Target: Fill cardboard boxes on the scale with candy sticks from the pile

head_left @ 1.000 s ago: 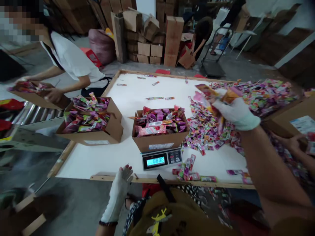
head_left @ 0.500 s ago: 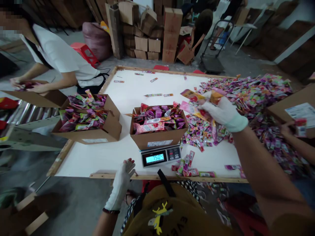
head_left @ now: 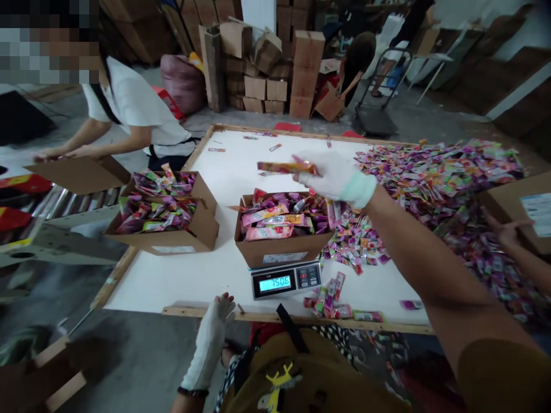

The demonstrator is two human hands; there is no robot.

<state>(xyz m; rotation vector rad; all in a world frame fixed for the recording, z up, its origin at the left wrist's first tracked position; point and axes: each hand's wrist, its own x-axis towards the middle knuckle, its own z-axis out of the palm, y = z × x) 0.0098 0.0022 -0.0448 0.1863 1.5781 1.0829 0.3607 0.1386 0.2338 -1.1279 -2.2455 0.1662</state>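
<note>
Grips sachets [head_left: 279,167] in the curled right hand [head_left: 333,175], over or just behind the filled carton [head_left: 278,249] on the digital scale [head_left: 286,280]; holds the left hand [head_left: 218,316] loosely open by the front edge of the table [head_left: 172,284]

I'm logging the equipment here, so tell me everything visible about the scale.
The scale sits on the white table near its front edge. The carton appears to rest on it, hiding the platform. Its silver-rimmed front, slightly angled, has a lit blue display, apparently showing 750.6, left of a dark button panel.
</note>
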